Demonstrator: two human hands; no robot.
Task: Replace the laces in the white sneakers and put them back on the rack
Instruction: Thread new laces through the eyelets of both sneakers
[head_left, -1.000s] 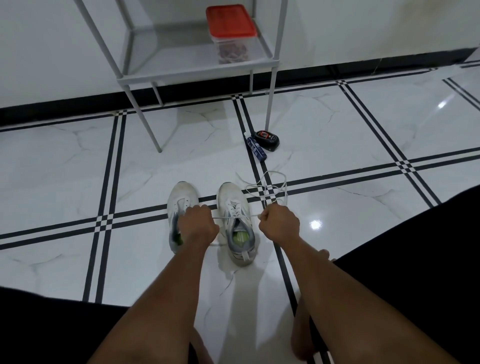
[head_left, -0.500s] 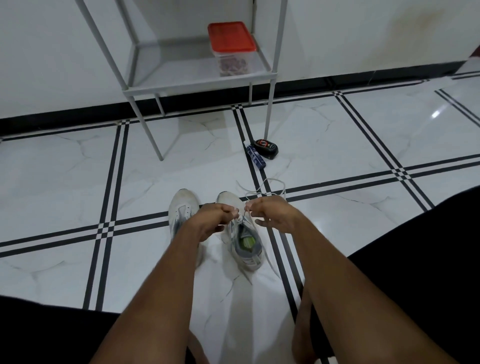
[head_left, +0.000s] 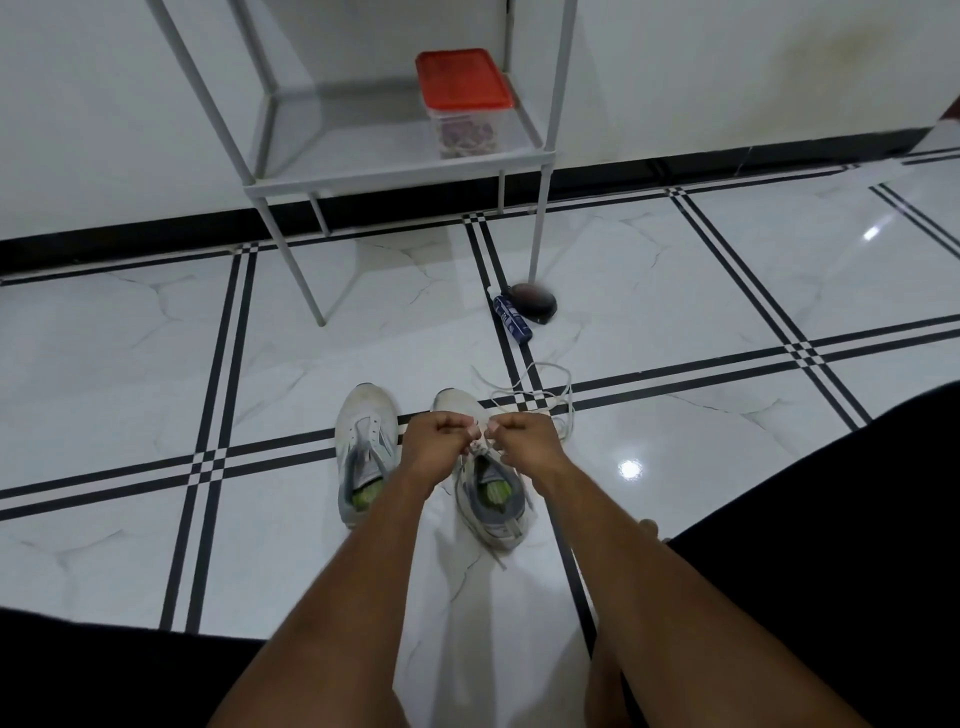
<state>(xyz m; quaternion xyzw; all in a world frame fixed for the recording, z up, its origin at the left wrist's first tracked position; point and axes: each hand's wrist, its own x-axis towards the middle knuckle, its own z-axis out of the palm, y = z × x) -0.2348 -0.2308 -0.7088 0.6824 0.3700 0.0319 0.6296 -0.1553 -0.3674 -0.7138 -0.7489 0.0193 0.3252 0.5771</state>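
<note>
- Now the left hand (head_left: 434, 451) and right hand (head_left: 524, 446), fingers curled, pinch the lace (head_left: 480, 448) over the right sneaker (head_left: 488, 499), lower centre.
- Left sneaker (head_left: 363, 457) stands just beside.

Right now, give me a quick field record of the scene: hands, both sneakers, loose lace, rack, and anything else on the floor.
left hand: fingers curled, pinching the lace over the right sneaker
right hand: fingers curled, pinching the same lace, close to the left hand
right sneaker: on the floor, being laced
left sneaker: on the floor beside it, untouched
loose lace: lying on the tiles past the right sneaker
rack: grey metal, no sneakers on it
red-lidded container: on the rack shelf
blue tube: on the floor by a rack leg
dark round object: next to the tube, blurred
</note>
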